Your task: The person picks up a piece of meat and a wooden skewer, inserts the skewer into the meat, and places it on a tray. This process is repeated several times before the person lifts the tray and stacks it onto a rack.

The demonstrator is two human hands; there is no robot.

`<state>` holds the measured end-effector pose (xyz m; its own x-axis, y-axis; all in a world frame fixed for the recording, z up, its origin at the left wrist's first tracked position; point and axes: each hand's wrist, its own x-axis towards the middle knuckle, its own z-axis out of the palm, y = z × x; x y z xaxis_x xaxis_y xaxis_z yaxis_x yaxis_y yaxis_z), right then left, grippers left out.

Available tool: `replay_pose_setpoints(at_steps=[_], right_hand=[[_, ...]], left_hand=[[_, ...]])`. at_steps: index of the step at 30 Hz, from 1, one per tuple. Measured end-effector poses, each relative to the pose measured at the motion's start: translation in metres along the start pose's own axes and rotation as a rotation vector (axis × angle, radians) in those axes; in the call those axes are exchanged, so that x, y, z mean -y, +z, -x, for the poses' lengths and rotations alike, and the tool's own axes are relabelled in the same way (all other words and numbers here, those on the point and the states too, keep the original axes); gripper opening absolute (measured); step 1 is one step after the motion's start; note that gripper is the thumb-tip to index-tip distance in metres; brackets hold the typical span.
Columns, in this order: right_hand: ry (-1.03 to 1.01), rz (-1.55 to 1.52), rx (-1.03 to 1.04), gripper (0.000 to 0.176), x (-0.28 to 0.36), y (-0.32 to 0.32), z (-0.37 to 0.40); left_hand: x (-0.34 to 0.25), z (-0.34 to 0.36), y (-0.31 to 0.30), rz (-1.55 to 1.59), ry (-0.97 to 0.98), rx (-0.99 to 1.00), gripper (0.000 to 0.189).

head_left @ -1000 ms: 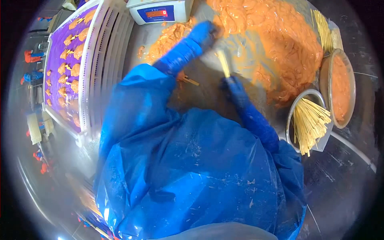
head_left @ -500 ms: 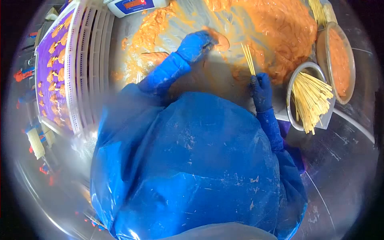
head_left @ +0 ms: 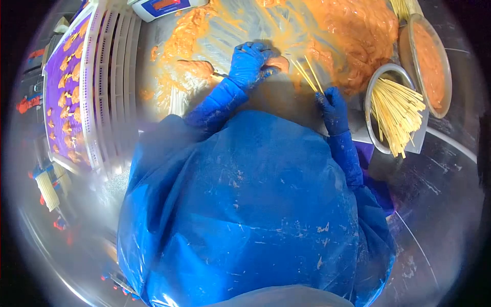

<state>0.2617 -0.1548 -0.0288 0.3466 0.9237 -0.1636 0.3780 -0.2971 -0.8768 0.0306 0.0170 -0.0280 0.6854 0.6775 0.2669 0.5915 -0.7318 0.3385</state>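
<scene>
My left hand (head_left: pixel 250 65), in a blue glove, has its fingers closed on a piece of orange marinated meat (head_left: pixel 277 64) over the metal table. My right hand (head_left: pixel 332 108), also gloved, grips several thin wooden skewers (head_left: pixel 308 75) at their lower ends; their tips fan out up and to the left, near the meat but apart from it. Left of my left hand lies a skewered piece of meat (head_left: pixel 195 67), its stick partly hidden by the glove. More marinated meat (head_left: pixel 353 36) is heaped across the back right of the table.
A metal container (head_left: pixel 369 105) full of skewers (head_left: pixel 398 115) stands at the right, beside a bowl (head_left: pixel 446 66) of orange meat. Stacked trays (head_left: pixel 105 87) are at the left, the top one with skewered pieces on purple. A scale (head_left: pixel 162 7) sits at the back.
My left hand has turned and shifted slightly, its fingers now over the meat piece. The skewers in my right hand have spread apart and tilted left. The whole view has shifted a little.
</scene>
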Motion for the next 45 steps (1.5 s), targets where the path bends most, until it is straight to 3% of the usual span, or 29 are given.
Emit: replay_pose_setpoints(at_steps=[4,6,9,13,15,18,22,24,27,31,33,37,39,42,45], right_hand=[[-0.034,0.035,-0.064,0.017,-0.011,-0.001,0.002],[-0.114,0.057,-0.047,0.014,-0.011,0.000,0.000],[-0.018,0.046,-0.022,0.014,-0.019,0.000,0.002],[-0.041,0.156,-0.087,0.014,-0.031,0.003,0.002],[-0.196,0.244,-0.160,0.015,-0.030,0.006,0.001],[-0.031,0.149,-0.114,0.014,-0.027,0.007,0.000],[-0.043,0.082,-0.094,0.014,-0.028,0.006,-0.003],[0.032,0.007,0.002,0.013,-0.028,0.003,-0.004],[0.091,-0.007,-0.027,0.014,-0.025,0.006,-0.006],[0.029,0.054,-0.048,0.015,-0.023,0.008,-0.009],[-0.166,0.208,-0.116,0.015,-0.016,0.006,-0.010],[-0.111,0.168,-0.029,0.011,-0.002,0.003,-0.009],[0.000,-0.027,-0.048,0.011,0.008,0.000,-0.003],[-0.004,0.064,0.073,0.013,-0.007,-0.015,0.002],[-0.066,0.135,0.033,0.013,-0.007,-0.020,0.006]], left_hand=[[-0.010,-0.001,0.009,0.123,0.167,-0.149,0.040],[-0.007,0.000,0.019,0.129,0.037,0.022,0.041],[-0.013,0.004,0.020,0.224,-0.024,-0.006,0.040],[-0.023,0.010,0.015,0.319,-0.012,-0.099,0.039],[-0.012,0.012,0.029,0.261,0.046,-0.094,0.039],[-0.015,0.013,0.025,0.254,0.053,-0.084,0.040],[-0.019,0.013,0.021,0.232,0.031,-0.088,0.040],[-0.018,0.013,0.020,0.227,0.025,-0.066,0.038],[-0.015,0.013,0.023,0.253,0.044,-0.079,0.036],[-0.016,0.013,0.022,0.257,0.021,-0.069,0.034],[-0.015,0.014,0.024,0.247,0.031,-0.088,0.034],[-0.013,0.019,0.028,0.132,0.016,-0.169,0.033],[-0.011,0.020,0.027,0.112,0.002,-0.124,0.030],[-0.015,0.021,0.026,0.028,-0.028,-0.151,0.027],[-0.012,0.018,0.031,0.117,0.038,-0.147,0.026]])
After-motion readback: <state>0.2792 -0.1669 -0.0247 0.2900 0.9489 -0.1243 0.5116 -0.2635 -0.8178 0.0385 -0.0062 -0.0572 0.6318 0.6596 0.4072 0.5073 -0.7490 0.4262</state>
